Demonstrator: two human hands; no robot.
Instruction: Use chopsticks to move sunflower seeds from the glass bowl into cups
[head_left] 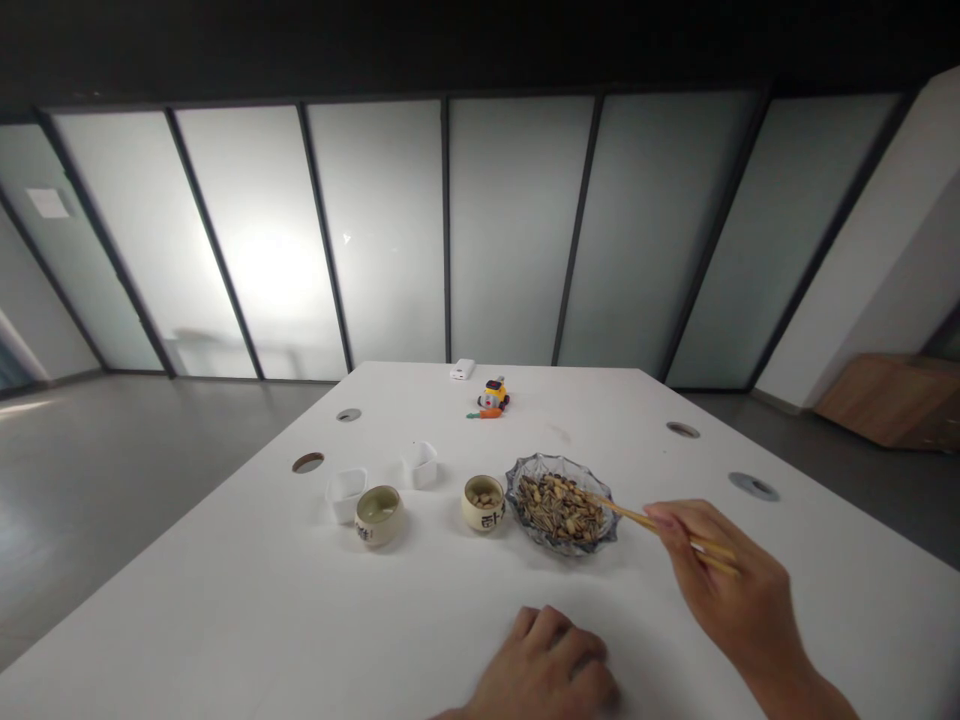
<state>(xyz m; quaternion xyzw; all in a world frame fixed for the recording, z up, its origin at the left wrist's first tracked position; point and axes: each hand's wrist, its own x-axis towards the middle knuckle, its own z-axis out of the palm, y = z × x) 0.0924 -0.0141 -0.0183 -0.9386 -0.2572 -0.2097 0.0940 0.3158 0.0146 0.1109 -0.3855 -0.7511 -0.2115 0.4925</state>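
My right hand (724, 570) grips a pair of wooden chopsticks (636, 517), with their tips among the seeds and nuts (559, 508) heaped in a scalloped glass bowl (602, 540). In front of the bowl, my left hand (551, 665) rests on the white table with its fingers curled in; nothing shows in it. Just left of the bowl stands a small cream cup (480, 518) with dark characters and several pale nuts inside. A second cream cup (377, 530) sits farther left; its contents are hard to make out.
Two white plastic containers (346, 497) stand behind the left cup. Toward the far end lie a yellow toy vehicle (493, 393), a carrot-shaped piece (489, 413) and a white device (463, 369). Round holes (308, 463) line both table sides. Frosted glass panels (517, 230) rise behind.
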